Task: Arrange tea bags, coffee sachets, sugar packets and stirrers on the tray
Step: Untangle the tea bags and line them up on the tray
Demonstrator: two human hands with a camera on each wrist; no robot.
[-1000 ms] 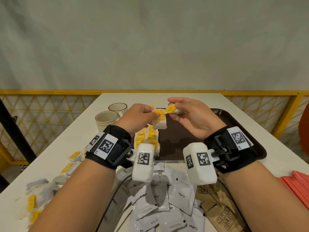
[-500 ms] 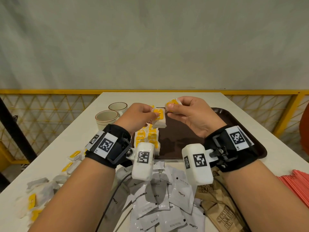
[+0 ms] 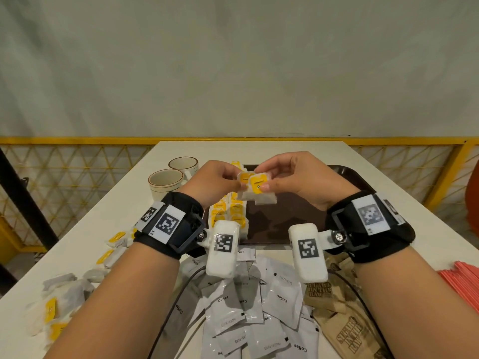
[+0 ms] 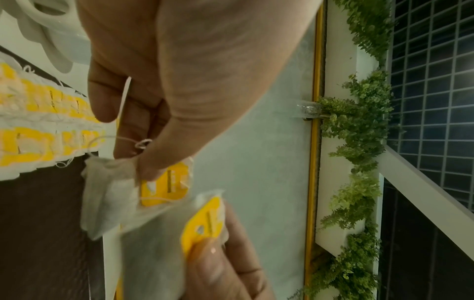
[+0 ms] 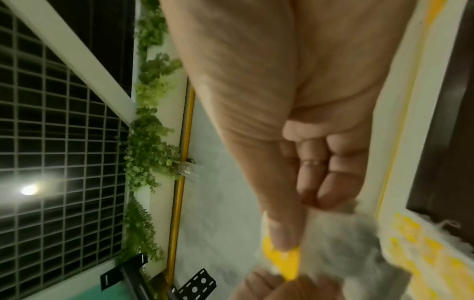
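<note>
Since 0.5 s ago both hands closed together, tags now overlapping | left hand (image 3: 217,181) fingers pinch white yellow-tagged tea bag (image 3: 245,177) | right hand (image 3: 298,177) pinches second tea bag (image 3: 260,189), just right, nearer | both hang upright over brown plastic tray (image 3: 363,182), tea-bag rows (image 3: 228,211) below-left.

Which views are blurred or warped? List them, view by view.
Head view: sharp in the middle, with the yellow railing bowed by the wide lens. Left wrist view: the nearer tea bag is smeared; the left hand is fairly crisp. Right wrist view: dim, with the right hand and its tea bag motion-blurred.
</note>
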